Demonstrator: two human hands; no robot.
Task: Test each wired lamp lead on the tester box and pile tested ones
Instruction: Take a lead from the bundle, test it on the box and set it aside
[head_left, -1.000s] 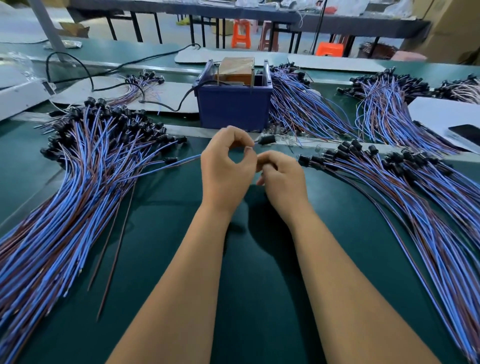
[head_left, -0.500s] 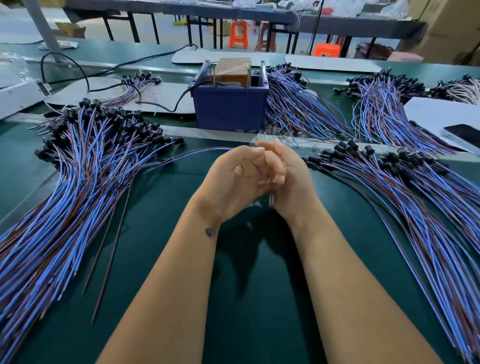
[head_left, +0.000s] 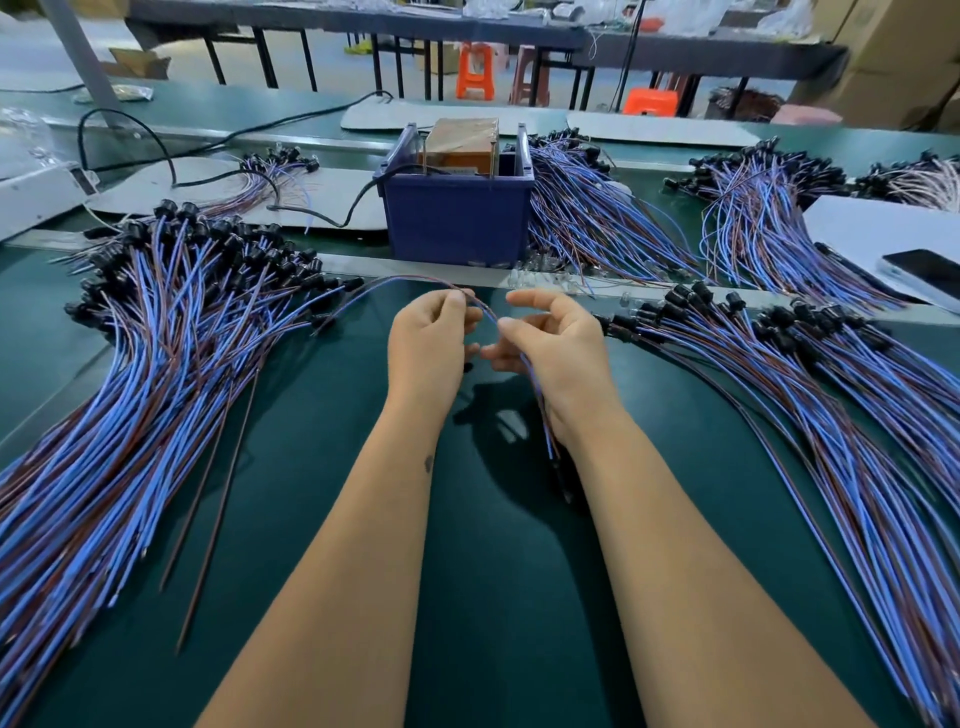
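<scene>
Two bare arms reaching forward over the dark green table (head_left: 493, 597). Left hand (head_left: 428, 345) with fingers curled, pinching a thin blue and brown lamp lead (head_left: 415, 283) near its middle. Right hand (head_left: 558, 351) just beside it, thumb and fingers bent round the same lead, holding it too. From the left hand, arching up and away to the left, toward the big left pile (head_left: 145, 395). From the right hand, running back down along the wrist, with a dark end near the right forearm. Hands close together but not touching. On the left, a wide heap of blue and brown leads with black caps at the far end, and two loose brown wires (head_left: 218, 488) lying beside it. On the right, another long right pile (head_left: 810, 415) of the same leads, black caps near the right hand. A little farther, a row of tiny clear bulbs (head_left: 545, 278) on a pale strip. Behind them, straight ahead, the dark blue tester box (head_left: 457, 221) with a brown block (head_left: 464, 143) inside and a black cable (head_left: 218, 174) coming out to the left. More bunches of leads beside and behind the box. A dark phone (head_left: 924, 273) on a white sheet at far right. Farthest back, orange stools (head_left: 475, 70) under a long table.
</scene>
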